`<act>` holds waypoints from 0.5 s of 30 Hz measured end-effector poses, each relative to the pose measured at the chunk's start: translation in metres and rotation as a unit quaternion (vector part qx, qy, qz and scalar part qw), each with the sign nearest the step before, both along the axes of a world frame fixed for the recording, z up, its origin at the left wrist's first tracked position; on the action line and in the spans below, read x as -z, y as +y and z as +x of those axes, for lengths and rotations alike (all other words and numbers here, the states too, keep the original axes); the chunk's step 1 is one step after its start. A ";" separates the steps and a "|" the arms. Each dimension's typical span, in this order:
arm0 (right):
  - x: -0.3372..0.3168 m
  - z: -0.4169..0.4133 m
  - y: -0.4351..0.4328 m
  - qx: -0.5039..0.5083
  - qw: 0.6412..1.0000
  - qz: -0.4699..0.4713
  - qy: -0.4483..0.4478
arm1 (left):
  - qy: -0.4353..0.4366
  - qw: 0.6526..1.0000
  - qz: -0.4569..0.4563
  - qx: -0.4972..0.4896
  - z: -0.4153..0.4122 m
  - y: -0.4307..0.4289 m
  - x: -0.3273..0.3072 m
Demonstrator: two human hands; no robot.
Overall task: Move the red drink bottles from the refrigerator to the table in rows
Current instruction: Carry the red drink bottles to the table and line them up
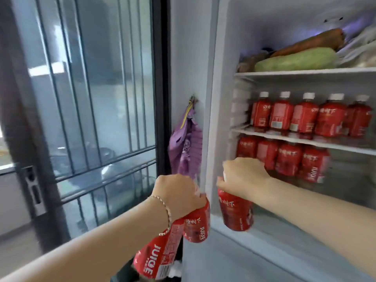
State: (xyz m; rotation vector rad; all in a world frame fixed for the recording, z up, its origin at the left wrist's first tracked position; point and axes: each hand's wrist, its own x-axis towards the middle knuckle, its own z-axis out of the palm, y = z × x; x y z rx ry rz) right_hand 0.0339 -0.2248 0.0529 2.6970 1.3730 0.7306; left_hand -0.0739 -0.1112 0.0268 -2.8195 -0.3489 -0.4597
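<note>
Now at the open fridge point(223, 58), both arms out toward it. Left hand point(175, 192) just outside the fridge's left edge, fingers curled tight round the tops of two bottles point(197, 224), both red, hanging below the fist: one near upright, the other tilted down and to the left, "JUICE" legible on each. Bracelet point(164, 208) on that wrist. Right hand point(242, 176) at the fridge's mouth, low on its left side, fingers closed over the cap and neck of a third bottle point(236, 212), hanging upright under the palm, clear of any shelf. Deeper inside the fridge, upper row point(303, 117) of five red, white-capped bottles standing side by side on the middle shelf; lower row point(289, 157) of four more on the level beneath, caps hidden by that shelf. On the fridge's top shelf, a green gourd point(295, 60) lying flat, a brown vegetable point(309, 41) just behind and above it. Bag point(185, 143), purple, hanging just left of the fridge. Barred window point(91, 98) further left.
</note>
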 end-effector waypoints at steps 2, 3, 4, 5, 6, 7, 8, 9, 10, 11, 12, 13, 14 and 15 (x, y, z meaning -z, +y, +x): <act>0.024 -0.027 0.023 -0.044 0.999 -0.028 0.015 | 0.031 0.997 -0.018 -0.062 -0.040 0.010 0.023; 0.035 -0.043 0.034 -0.066 0.997 -0.045 0.023 | 0.033 0.994 -0.031 -0.098 -0.062 0.015 0.035; 0.045 -0.062 0.045 -0.093 0.994 -0.055 0.032 | 0.032 0.990 -0.044 -0.132 -0.086 0.020 0.045; 0.054 -0.081 0.055 -0.125 0.990 -0.057 0.038 | 0.034 0.985 -0.047 -0.160 -0.109 0.025 0.053; 0.061 -0.100 0.065 -0.158 0.985 -0.059 0.041 | 0.036 0.981 -0.040 -0.184 -0.132 0.030 0.061; 0.067 -0.121 0.074 -0.190 0.979 -0.062 0.041 | 0.038 0.977 -0.032 -0.205 -0.157 0.035 0.068; 0.073 -0.143 0.083 -0.221 0.972 -0.066 0.040 | 0.041 0.972 -0.029 -0.231 -0.183 0.037 0.074; 0.078 -0.167 0.092 -0.251 0.964 -0.072 0.038 | 0.038 0.965 -0.031 -0.258 -0.211 0.039 0.079; 0.083 -0.191 0.100 -0.282 0.956 -0.078 0.033 | 0.027 0.956 -0.042 -0.290 -0.238 0.039 0.083; 0.086 -0.217 0.106 -0.314 0.945 -0.081 0.027 | 0.018 0.943 -0.054 -0.327 -0.266 0.036 0.085; 0.089 -0.244 0.111 -0.346 0.934 -0.084 0.019 | 0.013 0.931 -0.063 -0.360 -0.295 0.031 0.087; 0.092 -0.272 0.115 -0.378 0.922 -0.087 0.013 | 0.009 0.918 -0.066 -0.391 -0.325 0.025 0.090; 0.096 -0.302 0.117 -0.409 0.908 -0.091 0.008 | 0.007 0.904 -0.072 -0.422 -0.356 0.018 0.093; 0.099 -0.332 0.118 -0.437 0.894 -0.098 0.005 | 0.006 0.890 -0.078 -0.449 -0.389 0.010 0.097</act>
